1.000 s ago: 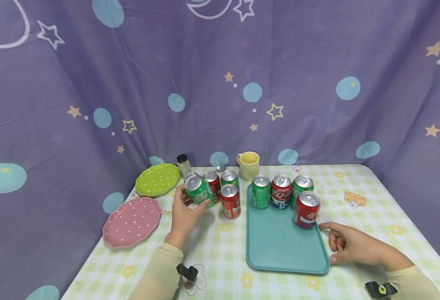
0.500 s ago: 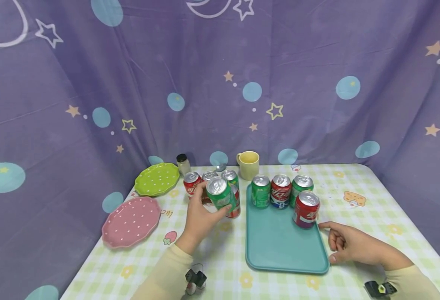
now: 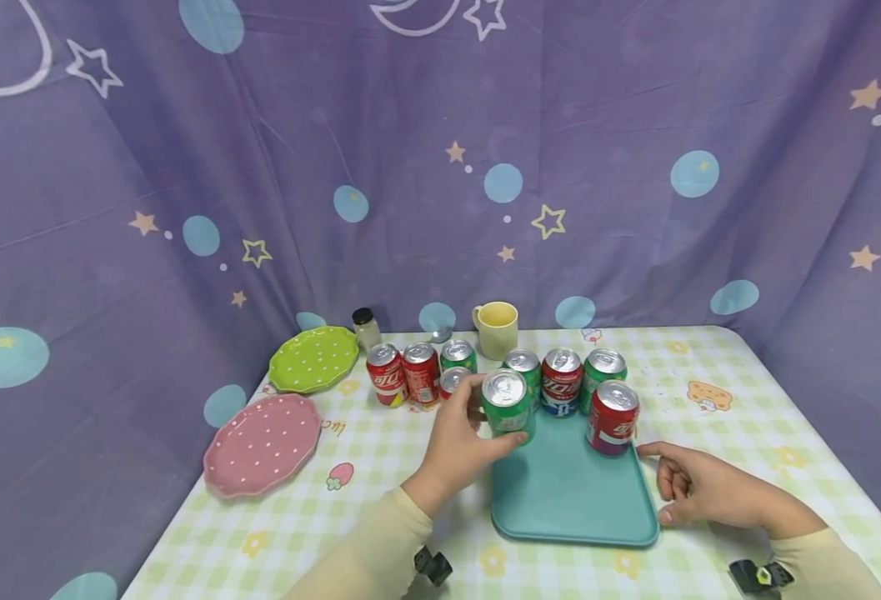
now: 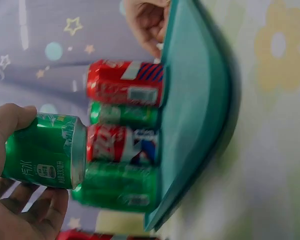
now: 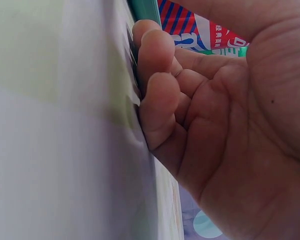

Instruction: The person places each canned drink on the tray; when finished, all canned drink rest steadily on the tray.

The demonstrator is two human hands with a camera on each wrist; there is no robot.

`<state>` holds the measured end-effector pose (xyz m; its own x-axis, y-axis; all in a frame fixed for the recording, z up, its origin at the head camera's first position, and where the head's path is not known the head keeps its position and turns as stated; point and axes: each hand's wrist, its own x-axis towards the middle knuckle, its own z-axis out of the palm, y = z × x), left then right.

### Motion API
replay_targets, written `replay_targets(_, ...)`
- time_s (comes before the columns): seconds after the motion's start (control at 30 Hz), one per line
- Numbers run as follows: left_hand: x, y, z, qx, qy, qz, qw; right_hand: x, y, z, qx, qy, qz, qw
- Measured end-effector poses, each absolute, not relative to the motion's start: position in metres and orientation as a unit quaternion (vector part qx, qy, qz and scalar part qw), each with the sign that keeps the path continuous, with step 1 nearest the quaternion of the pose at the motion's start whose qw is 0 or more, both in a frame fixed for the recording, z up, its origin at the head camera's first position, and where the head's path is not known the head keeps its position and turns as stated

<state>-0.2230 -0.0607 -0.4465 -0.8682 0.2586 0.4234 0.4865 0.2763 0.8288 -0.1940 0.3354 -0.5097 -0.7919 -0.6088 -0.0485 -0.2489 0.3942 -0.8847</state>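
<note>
My left hand (image 3: 458, 446) grips a green soda can (image 3: 506, 404) between thumb and fingers, over the left part of the teal tray (image 3: 575, 500). In the left wrist view the held can (image 4: 45, 150) is apart from the tray. On the tray stand a green can (image 3: 528, 367), a red can (image 3: 562, 387) and another green can (image 3: 603, 367) in a back row, with a red can (image 3: 613, 421) in front at the right. My right hand (image 3: 710, 492) rests beside the tray's right edge, index finger extended toward it, other fingers loosely curled around nothing.
Left of the tray stand red cans (image 3: 386, 379) and a green can (image 3: 458, 354), one red can partly hidden by my left hand. Behind are a yellow mug (image 3: 498, 333), a black-lidded jar (image 3: 367, 332) and a spoon (image 3: 442, 335). A green plate (image 3: 314, 360) and pink plate (image 3: 263, 446) lie left.
My left hand has carried the green can rightward from beside the left-hand cans to over the tray, uncovering red cans behind. The right hand has stayed in place.
</note>
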Motion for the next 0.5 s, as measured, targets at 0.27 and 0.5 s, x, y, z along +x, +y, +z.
replay_targets(0.27, -0.231, -0.026, -0.466, -0.193, -0.826, -0.529, 0.029, -0.194, 0.333, -0.508, -0.261, 0.812, -0.487, 0.188)
replay_targets(0.5, -0.242, -0.002, -0.479, -0.179, -0.84, -0.512, -0.001, -0.194, 0.335, -0.51, -0.271, 0.812, -0.484, 0.181)
